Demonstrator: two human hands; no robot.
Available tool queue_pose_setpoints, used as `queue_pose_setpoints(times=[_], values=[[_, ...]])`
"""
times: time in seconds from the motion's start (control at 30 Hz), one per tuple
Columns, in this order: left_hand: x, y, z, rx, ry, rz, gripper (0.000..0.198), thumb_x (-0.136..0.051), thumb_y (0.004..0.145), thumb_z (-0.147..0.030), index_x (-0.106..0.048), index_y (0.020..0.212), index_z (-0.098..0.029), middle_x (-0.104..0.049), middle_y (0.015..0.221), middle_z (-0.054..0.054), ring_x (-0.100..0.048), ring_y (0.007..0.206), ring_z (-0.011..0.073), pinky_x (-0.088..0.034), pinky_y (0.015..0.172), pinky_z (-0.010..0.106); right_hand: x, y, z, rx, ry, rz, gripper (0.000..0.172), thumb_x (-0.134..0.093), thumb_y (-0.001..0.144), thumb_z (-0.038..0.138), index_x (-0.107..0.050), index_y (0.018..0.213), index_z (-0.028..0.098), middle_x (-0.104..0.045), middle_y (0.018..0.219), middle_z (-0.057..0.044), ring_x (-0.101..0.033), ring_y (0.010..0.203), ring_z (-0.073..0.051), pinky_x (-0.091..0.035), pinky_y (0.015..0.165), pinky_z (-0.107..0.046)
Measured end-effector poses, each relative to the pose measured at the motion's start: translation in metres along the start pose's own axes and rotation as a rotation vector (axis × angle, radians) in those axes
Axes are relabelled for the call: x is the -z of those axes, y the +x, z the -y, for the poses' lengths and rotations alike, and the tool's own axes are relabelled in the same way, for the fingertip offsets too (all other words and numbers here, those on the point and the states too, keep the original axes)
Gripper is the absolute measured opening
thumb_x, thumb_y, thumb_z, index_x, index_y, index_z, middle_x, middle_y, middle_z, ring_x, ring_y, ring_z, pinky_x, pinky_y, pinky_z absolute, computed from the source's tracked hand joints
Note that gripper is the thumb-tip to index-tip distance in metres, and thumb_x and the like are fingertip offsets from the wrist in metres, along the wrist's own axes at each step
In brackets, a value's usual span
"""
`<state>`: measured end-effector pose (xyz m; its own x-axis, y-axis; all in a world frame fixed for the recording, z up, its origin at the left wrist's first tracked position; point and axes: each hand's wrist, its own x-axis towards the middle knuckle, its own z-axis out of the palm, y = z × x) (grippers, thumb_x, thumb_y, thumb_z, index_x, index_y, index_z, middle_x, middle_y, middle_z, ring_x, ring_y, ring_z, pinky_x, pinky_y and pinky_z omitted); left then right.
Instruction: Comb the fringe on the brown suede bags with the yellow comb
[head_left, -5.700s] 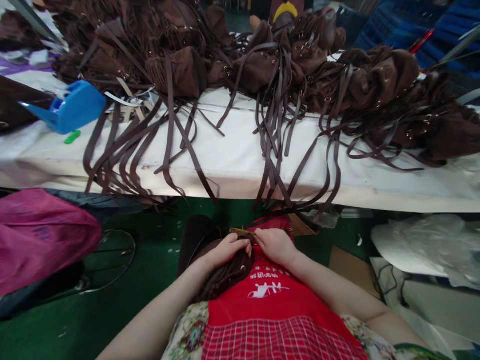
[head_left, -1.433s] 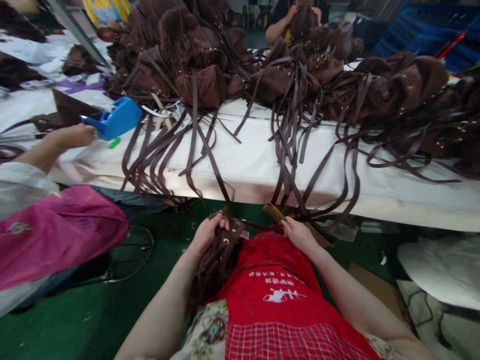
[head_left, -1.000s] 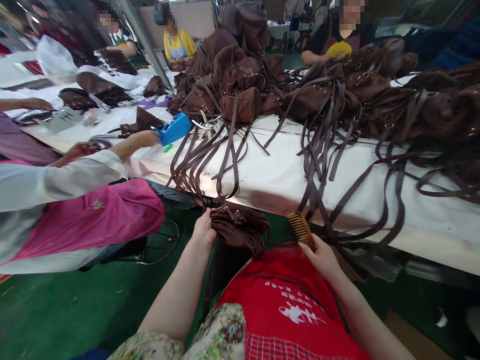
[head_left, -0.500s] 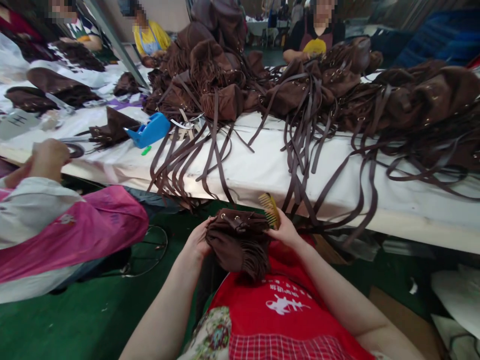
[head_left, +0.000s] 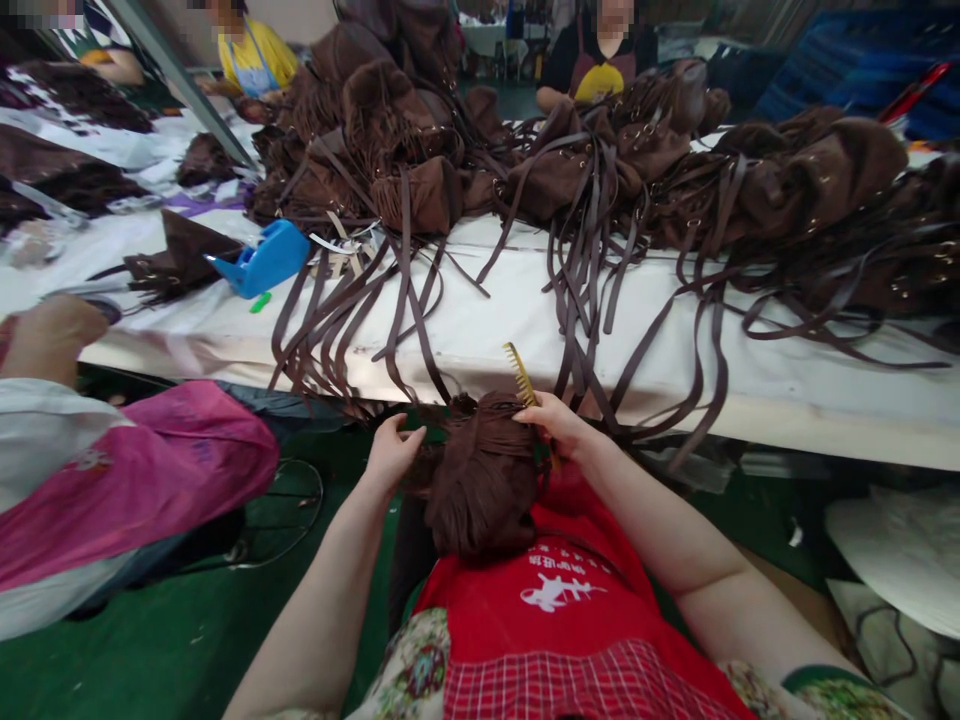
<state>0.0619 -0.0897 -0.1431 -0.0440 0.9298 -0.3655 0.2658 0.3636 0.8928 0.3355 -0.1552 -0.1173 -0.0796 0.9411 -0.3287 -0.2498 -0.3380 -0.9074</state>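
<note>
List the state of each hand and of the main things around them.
Left hand, open
Right hand, closed on the comb
Yellow comb, held, upper teeth bare
Brown fringed bag, slouched
Blue tape dispenser, resting on the white table
Other brown bags, heaped
Dark straps, dangling

Blue dispenser [head_left: 271, 258] on white table [head_left: 517, 290] — green piece [head_left: 260, 302] just beside.

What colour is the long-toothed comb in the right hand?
The long-toothed comb is yellow, seen best in the head view.
</note>
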Motion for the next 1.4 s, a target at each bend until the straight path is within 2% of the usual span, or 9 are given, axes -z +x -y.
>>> queue_pose_setpoints(times=[0.1,0.2,0.3,0.4,0.53,0.67,0.8,1.03,1.4], values=[[-0.003,-0.001,-0.018,-0.411,0.384,0.088,0.063,-0.069,0.062,-0.021,-0.052,0.122,-0.016,-0.044,0.135,0.015,-0.043,0.126,0.0317,-0.034,0.107,0.046,0.001,0.0,0.002,-0.02,0.052,0.042,0.023,-0.067,0.061,0.027,-0.057,0.079,0.015,-0.044,0.049,0.009,-0.025,0.032,-0.002,-0.016,0.028,-0.017],[-0.011,-0.009,-0.046,-0.691,0.513,0.377,0.078,-0.072,0.064,-0.03,-0.041,0.135,-0.019,-0.033,0.146,0.013,-0.027,0.137,0.0297,-0.02,0.114,0.045,0.001,-0.002,0.003,-0.031,0.09,0.114,0.025,-0.066,0.063,0.027,-0.058,0.083,0.015,-0.047,0.05,0.008,-0.025,0.031,-0.002,-0.016,0.028,-0.016],[-0.024,-0.015,-0.07,-0.686,0.423,0.64,0.079,-0.075,0.063,-0.039,-0.044,0.134,-0.021,-0.043,0.142,0.01,-0.038,0.131,0.029,-0.029,0.11,0.041,-0.001,-0.006,0.008,-0.004,0.126,0.215,0.029,-0.067,0.062,0.028,-0.057,0.086,0.015,-0.05,0.053,0.008,-0.025,0.031,-0.001,-0.017,0.028,-0.016],[-0.038,-0.014,-0.081,-0.507,0.332,0.772,0.042,-0.07,0.07,-0.045,-0.067,0.101,-0.016,-0.068,0.097,0.007,-0.062,0.093,0.0241,-0.048,0.083,0.032,0.001,-0.01,0.013,0.04,0.089,0.228,0.033,-0.071,0.06,0.028,-0.057,0.086,0.015,-0.051,0.056,0.008,-0.028,0.033,-0.001,-0.018,0.029,-0.015],[-0.048,-0.015,-0.082,-0.258,0.136,0.615,0.036,-0.068,0.071,-0.048,-0.06,0.061,-0.015,-0.056,0.055,-0.002,-0.051,0.053,0.0119,-0.038,0.052,0.022,0.011,-0.013,0.013,0.157,-0.1,0.099,0.034,-0.075,0.059,0.026,-0.061,0.089,0.015,-0.06,0.067,0.004,-0.045,0.046,-0.005,-0.036,0.041,-0.016],[-0.048,-0.028,-0.086,0.043,-0.07,0.529,0.036,-0.075,0.064,-0.048,-0.06,0.067,-0.015,-0.061,0.058,-0.001,-0.056,0.053,0.0134,-0.042,0.053,0.023,0.013,-0.017,0.008,0.31,-0.292,0.079,0.023,-0.071,0.066,0.028,-0.064,0.082,0.013,-0.067,0.085,-0.004,-0.062,0.077,-0.016,-0.05,0.073,-0.027],[-0.04,-0.042,-0.092,0.202,-0.206,0.5,0.035,-0.076,0.063,-0.044,-0.066,0.077,-0.014,-0.067,0.065,0.004,-0.063,0.059,0.0174,-0.048,0.058,0.027,0.002,-0.028,0.003,0.389,-0.473,0.159,0.043,-0.07,0.069,0.026,-0.062,0.111,0.016,-0.068,0.1,-0.004,-0.063,0.09,-0.02,-0.05,0.082,-0.032],[-0.028,-0.065,-0.107,0.219,-0.275,0.528,0.033,-0.076,0.065,-0.043,-0.067,0.074,-0.013,-0.069,0.066,0.005,-0.064,0.06,0.0172,-0.05,0.061,0.026,-0.02,-0.039,0.003,0.549,-0.24,-0.198,0.022,-0.07,0.074,0.033,-0.065,0.087,0.017,-0.068,0.081,-0.004,-0.064,0.073,-0.017,-0.054,0.07,-0.029],[-0.036,-0.072,-0.104,0.148,-0.169,0.416,0.043,-0.074,0.061,-0.054,-0.057,0.059,-0.015,-0.052,0.048,-0.003,-0.046,0.043,0.0087,-0.035,0.045,0.02,-0.04,-0.071,0.005,0.664,-0.76,0.107,0.049,-0.073,0.069,0.028,-0.058,0.115,0.021,-0.057,0.121,-0.01,-0.056,0.11,-0.024,-0.046,0.096,-0.035]])
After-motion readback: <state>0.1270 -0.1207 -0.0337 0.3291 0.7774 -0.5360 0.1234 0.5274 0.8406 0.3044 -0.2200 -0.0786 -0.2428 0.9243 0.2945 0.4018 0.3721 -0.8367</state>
